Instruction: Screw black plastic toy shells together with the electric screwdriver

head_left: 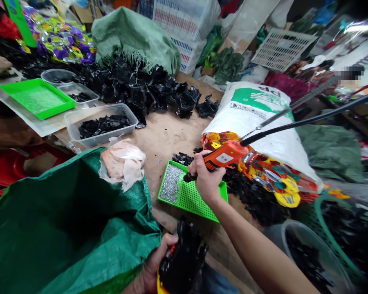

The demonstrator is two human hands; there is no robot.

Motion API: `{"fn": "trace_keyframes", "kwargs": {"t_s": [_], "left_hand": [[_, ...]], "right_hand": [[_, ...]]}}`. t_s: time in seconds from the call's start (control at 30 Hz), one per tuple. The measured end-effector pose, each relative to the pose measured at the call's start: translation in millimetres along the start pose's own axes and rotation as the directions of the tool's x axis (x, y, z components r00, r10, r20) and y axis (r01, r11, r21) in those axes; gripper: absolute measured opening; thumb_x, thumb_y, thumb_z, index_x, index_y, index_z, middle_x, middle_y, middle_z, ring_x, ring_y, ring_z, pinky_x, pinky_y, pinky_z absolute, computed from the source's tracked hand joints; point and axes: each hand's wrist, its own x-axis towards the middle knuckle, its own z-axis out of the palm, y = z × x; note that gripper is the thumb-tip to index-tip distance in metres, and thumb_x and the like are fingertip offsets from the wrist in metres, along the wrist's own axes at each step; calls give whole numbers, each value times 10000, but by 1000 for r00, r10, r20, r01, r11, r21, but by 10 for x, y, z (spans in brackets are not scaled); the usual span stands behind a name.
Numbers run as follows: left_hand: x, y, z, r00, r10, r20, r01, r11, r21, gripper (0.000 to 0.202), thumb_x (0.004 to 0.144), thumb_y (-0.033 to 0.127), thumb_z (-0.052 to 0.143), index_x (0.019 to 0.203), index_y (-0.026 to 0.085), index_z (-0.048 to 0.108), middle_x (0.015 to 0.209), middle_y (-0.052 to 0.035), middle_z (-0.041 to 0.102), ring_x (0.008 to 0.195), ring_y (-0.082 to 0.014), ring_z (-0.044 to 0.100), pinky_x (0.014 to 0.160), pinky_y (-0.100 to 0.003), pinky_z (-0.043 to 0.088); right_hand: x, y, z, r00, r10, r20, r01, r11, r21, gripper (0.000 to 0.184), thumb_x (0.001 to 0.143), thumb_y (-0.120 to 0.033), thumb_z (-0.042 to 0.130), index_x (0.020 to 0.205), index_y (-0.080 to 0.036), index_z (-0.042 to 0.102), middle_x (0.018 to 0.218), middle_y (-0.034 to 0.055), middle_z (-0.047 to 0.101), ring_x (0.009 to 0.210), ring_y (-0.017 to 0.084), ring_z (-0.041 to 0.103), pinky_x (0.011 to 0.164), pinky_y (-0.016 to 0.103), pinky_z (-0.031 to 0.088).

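- Orange electric screwdriver (223, 155) (corded): right hand (206, 179), fingers clamped round it, above green pegboard tray (199, 200)
- Black plastic part (182, 255): left hand (159, 265), fingers clamped on it

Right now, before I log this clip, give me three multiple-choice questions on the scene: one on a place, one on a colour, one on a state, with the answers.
1. What lies beneath the right hand?
A) white sack
B) green tray
C) clear box

2. What colour is the power screwdriver?
A) blue
B) white
C) orange

3. What is the left hand doing?
A) gripping a black plastic part
B) resting open on the table
C) holding the cord

Answers:
1. B, the hand is above the tray.
2. C, its body shows orange.
3. A, the fingers wrap the part beside the green sack.
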Motion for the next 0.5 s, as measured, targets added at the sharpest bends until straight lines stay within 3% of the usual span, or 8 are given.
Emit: {"fn": "trace_keyframes", "kwargs": {"t_s": [0.27, 0.5], "left_hand": [[8, -3, -14, 999, -6, 45, 3, 998, 65, 568, 738, 666, 492, 673, 128, 662, 567, -65, 642, 566, -190, 611, 545, -262, 424], [-3, 24, -15, 999, -1, 53, -4, 994, 110, 579, 772, 629, 409, 657, 124, 670, 595, -99, 660, 607, -209, 638, 574, -269, 430]], "right_hand": [[-26, -46, 0, 1000, 21, 9, -21, 1000, 14, 230, 836, -349, 711, 880, -221, 525, 504, -114, 460, 376, 73, 435, 421, 227, 432], [-12, -33, 6, 1000, 15, 6, -15, 1000, 27, 210, 838, -319, 711, 878, -216, 532, 502, -111, 469, 376, 79, 444, 418, 232, 426]]}}
